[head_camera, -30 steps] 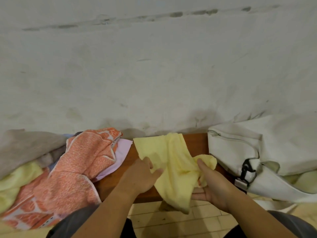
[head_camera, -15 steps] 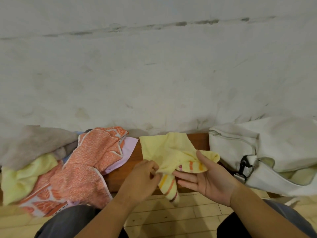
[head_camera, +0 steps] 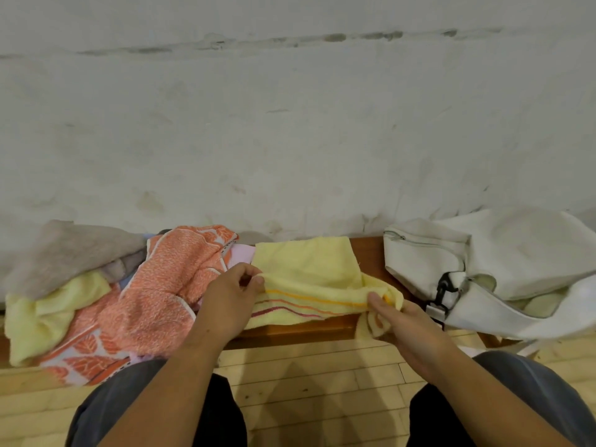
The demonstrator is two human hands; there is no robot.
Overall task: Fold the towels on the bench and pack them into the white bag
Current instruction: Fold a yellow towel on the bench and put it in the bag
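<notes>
A: What are the fingers doing?

B: The left hand (head_camera: 230,300) has thumb and forefinger closed together on the left end of the pale yellow terry towel with orange and red stripes (head_camera: 309,272). They pinch it just above the striped band, and the other fingers are curled in behind. The right hand (head_camera: 403,324) grips the right end, with the thumb pressed on top and the fingers curled underneath around a bunched wad of the cloth.

A: Where does that towel lie?

B: It is stretched between the two hands across the middle of the brown wooden bench (head_camera: 367,253). The far part is flat on the seat and the striped edge is near the front.

A: And the bag?

B: The white fabric bag (head_camera: 483,253) sits at the right end of the bench against the wall, with bare wood between it and the towel. Its mouth gapes beside a black buckle (head_camera: 443,290), and pale yellowish cloth (head_camera: 541,304) shows inside. I cannot tell how many pieces.

A: And the left side?

B: There is a heap. An orange leaf-patterned towel (head_camera: 174,279) lies beside the left hand, with a light yellow towel (head_camera: 42,314) at the near left and a grey-beige towel (head_camera: 64,250) at the far left.
</notes>
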